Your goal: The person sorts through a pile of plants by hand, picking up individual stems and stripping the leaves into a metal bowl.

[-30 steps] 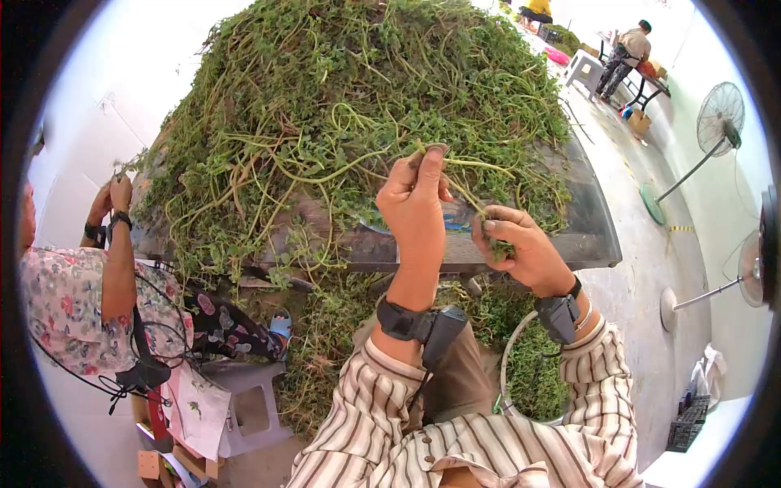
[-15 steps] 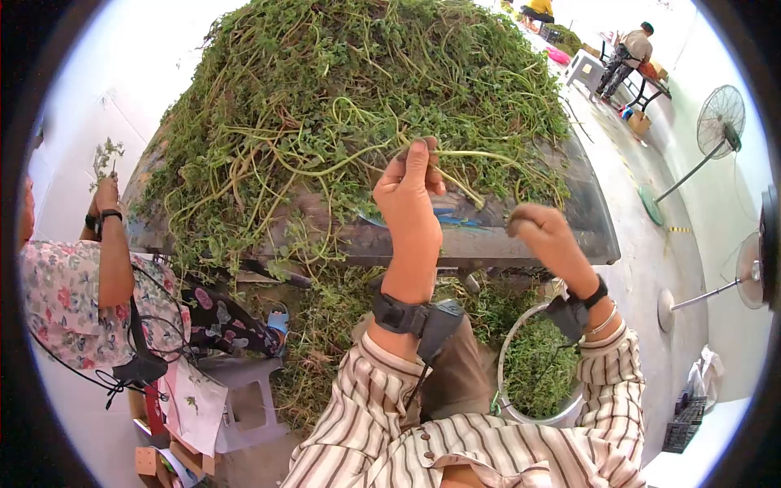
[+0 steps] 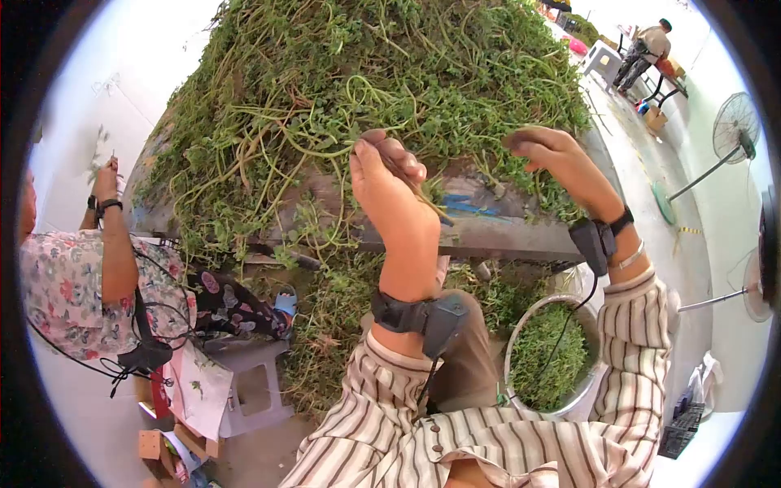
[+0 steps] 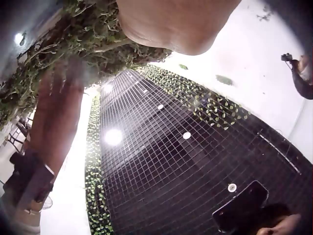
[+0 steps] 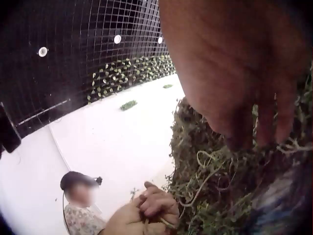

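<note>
Greens pile [image 3: 366, 73] fills the upper frame, left hand [image 3: 390, 183] pinching a stem [image 3: 407, 175], right hand [image 3: 549, 150] loosely curled, empty, hovering over its edge.

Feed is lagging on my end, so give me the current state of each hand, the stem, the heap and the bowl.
Left hand: raised, fingers pinching a green stem.
Green stem: held at one end, the rest running into the heap.
Right hand: fingers curled, over the heap's edge, contents not visible.
Heap of greens: piled high on the table.
Metal bowl: on the floor, partly filled with picked greens.
</note>
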A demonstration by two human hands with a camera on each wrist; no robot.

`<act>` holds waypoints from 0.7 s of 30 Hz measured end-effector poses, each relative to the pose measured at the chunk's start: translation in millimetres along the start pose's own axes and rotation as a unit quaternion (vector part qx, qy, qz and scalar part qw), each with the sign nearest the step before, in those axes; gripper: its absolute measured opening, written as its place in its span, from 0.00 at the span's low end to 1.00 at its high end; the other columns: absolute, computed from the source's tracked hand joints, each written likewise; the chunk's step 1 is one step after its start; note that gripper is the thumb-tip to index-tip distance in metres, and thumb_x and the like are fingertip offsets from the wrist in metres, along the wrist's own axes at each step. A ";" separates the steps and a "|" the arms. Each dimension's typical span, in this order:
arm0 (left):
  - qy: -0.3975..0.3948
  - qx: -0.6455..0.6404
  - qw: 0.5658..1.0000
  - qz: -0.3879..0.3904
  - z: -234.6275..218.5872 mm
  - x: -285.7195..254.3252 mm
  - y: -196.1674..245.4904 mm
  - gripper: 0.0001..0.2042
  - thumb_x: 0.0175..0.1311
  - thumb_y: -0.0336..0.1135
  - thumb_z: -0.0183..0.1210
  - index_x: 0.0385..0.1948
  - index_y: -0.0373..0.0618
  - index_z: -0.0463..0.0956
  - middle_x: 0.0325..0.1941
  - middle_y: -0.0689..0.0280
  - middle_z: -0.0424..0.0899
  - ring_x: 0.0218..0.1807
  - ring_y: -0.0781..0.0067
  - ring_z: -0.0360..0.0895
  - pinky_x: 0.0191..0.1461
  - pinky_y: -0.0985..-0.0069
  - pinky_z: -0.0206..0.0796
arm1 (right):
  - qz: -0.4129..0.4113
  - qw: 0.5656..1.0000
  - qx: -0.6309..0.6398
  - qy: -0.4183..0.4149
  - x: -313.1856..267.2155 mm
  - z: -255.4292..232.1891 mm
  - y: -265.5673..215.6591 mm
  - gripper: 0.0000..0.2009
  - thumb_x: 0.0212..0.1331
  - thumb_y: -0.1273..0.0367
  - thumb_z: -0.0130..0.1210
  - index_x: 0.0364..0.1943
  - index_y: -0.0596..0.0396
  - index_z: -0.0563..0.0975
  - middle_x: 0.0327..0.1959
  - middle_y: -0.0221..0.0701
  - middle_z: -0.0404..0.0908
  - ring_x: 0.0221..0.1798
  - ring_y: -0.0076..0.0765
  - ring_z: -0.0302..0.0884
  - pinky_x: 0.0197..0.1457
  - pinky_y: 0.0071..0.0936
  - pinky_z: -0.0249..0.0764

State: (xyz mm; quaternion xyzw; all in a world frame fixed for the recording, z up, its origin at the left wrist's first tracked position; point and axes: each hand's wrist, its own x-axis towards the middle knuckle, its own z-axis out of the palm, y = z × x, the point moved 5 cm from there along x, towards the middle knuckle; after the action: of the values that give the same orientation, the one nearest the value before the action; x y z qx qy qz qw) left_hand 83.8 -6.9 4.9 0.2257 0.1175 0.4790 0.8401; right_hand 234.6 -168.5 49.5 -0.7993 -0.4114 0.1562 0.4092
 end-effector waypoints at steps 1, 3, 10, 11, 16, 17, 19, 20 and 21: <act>-0.022 -0.018 1.000 0.005 1.1 1.2 3.6 0.10 0.69 0.39 0.41 0.36 0.45 0.67 0.24 0.71 0.68 0.22 0.81 0.63 0.23 0.84 0.55 | 0.027 0.997 0.048 -0.046 5.8 15.4 -5.7 0.13 0.57 0.69 0.47 0.43 0.61 0.75 0.36 0.31 0.77 0.36 0.23 0.72 0.43 0.22 0.70; 0.007 -0.003 1.000 0.010 -1.8 0.9 6.8 0.10 0.70 0.39 0.41 0.36 0.44 0.67 0.21 0.72 0.64 0.19 0.83 0.57 0.20 0.83 0.49 | 0.013 0.996 0.049 -0.080 21.3 38.0 -18.0 0.13 0.57 0.69 0.46 0.43 0.61 0.76 0.35 0.32 0.77 0.36 0.22 0.71 0.40 0.20 0.70; 0.009 0.002 1.000 0.014 -7.5 6.7 7.6 0.09 0.68 0.38 0.43 0.35 0.43 0.67 0.17 0.75 0.60 0.16 0.85 0.53 0.18 0.83 0.46 | -0.042 0.968 0.044 -0.244 64.6 112.9 -37.4 0.18 0.59 0.68 0.45 0.53 0.59 0.68 0.36 0.32 0.77 0.33 0.23 0.75 0.34 0.21 0.74; 0.010 0.006 1.000 0.014 -9.2 7.3 7.7 0.09 0.68 0.38 0.43 0.35 0.43 0.67 0.17 0.75 0.60 0.16 0.85 0.53 0.18 0.83 0.46 | -0.011 0.964 0.015 -0.264 67.7 120.3 -35.1 0.18 0.59 0.68 0.44 0.53 0.59 0.68 0.36 0.33 0.77 0.33 0.23 0.75 0.34 0.22 0.74; 0.019 -0.001 1.000 -0.001 -13.8 14.1 3.9 0.08 0.68 0.36 0.44 0.34 0.44 0.68 0.18 0.75 0.61 0.15 0.85 0.53 0.17 0.84 0.45 | -0.259 0.945 -0.153 -0.124 80.1 132.3 -35.5 0.18 0.52 0.69 0.51 0.47 0.63 0.69 0.37 0.44 0.77 0.34 0.47 0.75 0.41 0.36 0.71; 0.019 -0.006 1.000 0.004 -14.6 14.8 3.6 0.08 0.68 0.36 0.44 0.34 0.44 0.68 0.18 0.75 0.61 0.15 0.85 0.53 0.17 0.84 0.45 | -0.264 0.943 -0.158 -0.126 79.5 130.4 -30.7 0.18 0.52 0.69 0.51 0.47 0.63 0.69 0.37 0.44 0.77 0.34 0.47 0.75 0.41 0.36 0.71; 0.016 -0.031 0.998 -0.045 -16.0 15.9 -2.6 0.07 0.68 0.36 0.44 0.35 0.44 0.69 0.18 0.75 0.63 0.14 0.85 0.52 0.17 0.84 0.45 | -0.145 0.972 -0.139 -0.123 75.6 115.4 -37.8 0.14 0.53 0.69 0.51 0.42 0.62 0.73 0.35 0.45 0.77 0.36 0.49 0.74 0.41 0.37 0.69; 0.008 -0.037 0.998 -0.049 -17.9 16.7 -5.0 0.07 0.67 0.35 0.44 0.35 0.44 0.70 0.20 0.74 0.66 0.14 0.85 0.52 0.17 0.83 0.45 | -0.148 0.980 -0.105 -0.076 72.0 105.7 -44.6 0.11 0.53 0.67 0.48 0.34 0.59 0.77 0.31 0.45 0.77 0.38 0.53 0.74 0.41 0.41 0.69; 0.011 -0.040 0.998 -0.042 -17.8 16.7 -4.1 0.07 0.67 0.35 0.44 0.35 0.44 0.70 0.20 0.74 0.66 0.14 0.85 0.52 0.17 0.83 0.45 | -0.154 0.979 -0.107 -0.081 72.5 102.2 -45.1 0.11 0.53 0.67 0.48 0.34 0.59 0.77 0.31 0.45 0.77 0.38 0.53 0.74 0.41 0.41 0.69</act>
State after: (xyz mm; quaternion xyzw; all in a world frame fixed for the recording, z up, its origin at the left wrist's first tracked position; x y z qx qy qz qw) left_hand 88.1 10.3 -12.3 0.1813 0.1166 0.4505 0.8664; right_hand 195.3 -43.2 28.1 -0.7503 -0.5759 0.1104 0.3054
